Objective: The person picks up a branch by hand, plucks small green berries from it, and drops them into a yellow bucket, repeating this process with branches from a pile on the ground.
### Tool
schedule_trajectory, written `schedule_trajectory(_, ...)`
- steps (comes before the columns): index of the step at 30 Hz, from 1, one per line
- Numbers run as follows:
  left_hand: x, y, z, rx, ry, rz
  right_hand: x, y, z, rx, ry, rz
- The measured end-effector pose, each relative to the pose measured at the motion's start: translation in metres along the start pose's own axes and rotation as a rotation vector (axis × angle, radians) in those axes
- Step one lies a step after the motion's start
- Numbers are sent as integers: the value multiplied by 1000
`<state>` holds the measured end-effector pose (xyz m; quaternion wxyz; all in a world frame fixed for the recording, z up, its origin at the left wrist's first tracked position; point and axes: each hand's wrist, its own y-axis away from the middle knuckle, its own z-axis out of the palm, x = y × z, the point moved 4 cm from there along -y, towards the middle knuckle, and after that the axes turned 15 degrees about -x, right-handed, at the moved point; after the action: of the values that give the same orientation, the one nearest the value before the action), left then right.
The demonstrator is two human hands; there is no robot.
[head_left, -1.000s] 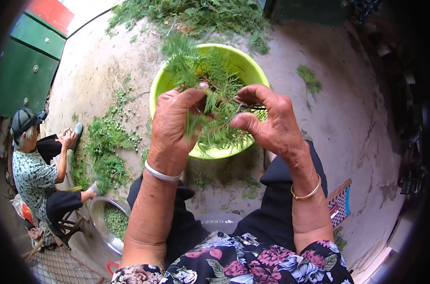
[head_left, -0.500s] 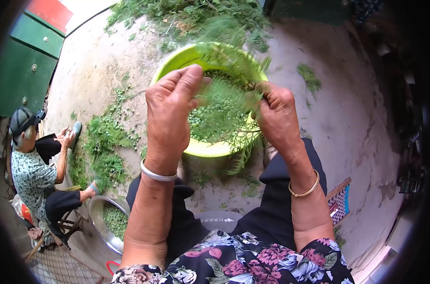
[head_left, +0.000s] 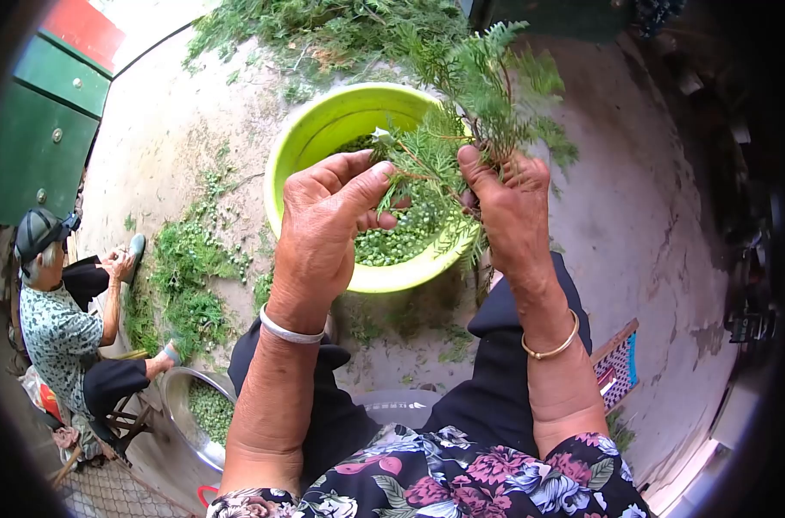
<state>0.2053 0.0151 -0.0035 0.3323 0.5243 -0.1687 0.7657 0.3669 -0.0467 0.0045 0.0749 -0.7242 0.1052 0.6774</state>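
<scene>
My right hand [head_left: 515, 194] is closed round the stem of a leafy conifer branch [head_left: 487, 95], held above the yellow-green tub [head_left: 310, 142]. The branch fans upward with flat, feathery green sprays. My left hand [head_left: 332, 203] is at the left side of the branch, thumb and fingers pinched on the tip of a side sprig. A small pale green cone [head_left: 382, 135] shows just above those fingers. Inside the tub lie many small round green cones [head_left: 410, 235], partly hidden by my hands and the foliage.
A heap of cut conifer branches [head_left: 323, 34] lies beyond the tub. Left are a pile of green sprigs [head_left: 189, 276], a metal basin [head_left: 178, 397] of green cones and a seated person [head_left: 60, 328]. A small woven stool [head_left: 615, 367] stands at right.
The branch was blurred and hanging low over the tub; now it is raised upright to the right. My left hand has come to it and pinches a side sprig.
</scene>
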Motion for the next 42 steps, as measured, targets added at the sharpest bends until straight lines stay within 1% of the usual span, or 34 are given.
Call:
schedule_trajectory(1, 1, -1, -1, 5, 20, 10, 2, -1, -2, -2, 0, -1)
schedule_trajectory(3, 4, -1, -4, 11, 39, 20, -3, -2, -3, 6, 363, -240)
schedule_trajectory(4, 4, -1, -5, 2, 193, 10, -3, 1, -4, -4, 368, -139)
schedule_trajectory(5, 4, -1, -6, -7, 347, 0, -2, 1, -4, -4, 367, -139)
schedule_trajectory(7, -1, -1, -11, 26, 347, 3, -6, 2, -1, -8, 330, -360)
schedule_trajectory(9, 2, 1, -13, 41, 208, 89, -1, 2, -2, -15, 327, -361)
schedule_trajectory(10, 4, 2, -11, 41, 207, 89, 0, 2, -3, -23, 325, -362)
schedule_trajectory(12, 15, 3, -6, 46, -132, 101, 0, 2, -3, -17, 314, -360)
schedule_trajectory(17, 13, 2, -4, 4, -192, 71, -2, 1, -4, 2, 253, -350)
schedule_trajectory(19, 14, 3, -2, 28, -211, 123, -4, 2, -4, -26, 408, -326)
schedule_trajectory(22, 13, 1, -2, 78, -199, 162, -7, 1, -3, -29, 448, -361)
schedule_trajectory(25, 15, 2, -4, 90, -247, 142, -6, -1, -4, -52, 510, -403)
schedule_trajectory(29, 18, 2, -14, 127, -350, 102, -2, -4, -5, -69, 501, -379)
schedule_trajectory(31, 16, 3, -22, 86, 7, 46, 1, -6, -7, -82, 477, -313)
schedule_trajectory(32, 14, 1, -23, 72, 51, 78, 0, -5, -7, -80, 476, -312)
schedule_trajectory(33, 14, 0, -21, 70, 49, 77, -1, -4, -7, -80, 444, -250)
schedule_trajectory(34, 13, -1, -18, 96, 96, 83, -2, -4, -7, -82, 413, -188)
schedule_trajectory(35, 13, -1, -17, 123, 144, 90, -4, -4, -6, -83, 413, -189)
schedule_trajectory(36, 13, -1, -18, 123, 145, 92, 0, -5, -6, -106, 314, -38)
schedule_trajectory(37, 15, -3, -21, 152, 154, 143, 6, -5, -6, -128, 213, 114)
schedule_trajectory(38, 16, -5, -25, 179, 164, 193, 6, -6, -6, -126, 213, 113)
schedule_trajectory(39, 20, -6, -44, 226, 201, 230, 8, -5, -6, -127, 17, 131)
schedule_trajectory(40, 22, -7, -63, 214, 411, 243, 9, -5, -6, -127, -180, 146)
schedule_trajectory(41, 24, -8, -80, 199, 620, 254, 11, -4, -8, -121, -179, 143)
schedule_trajectory(42, 33, -8, -75, -30, 736, 273, 17, -4, -10, -120, -236, 198)
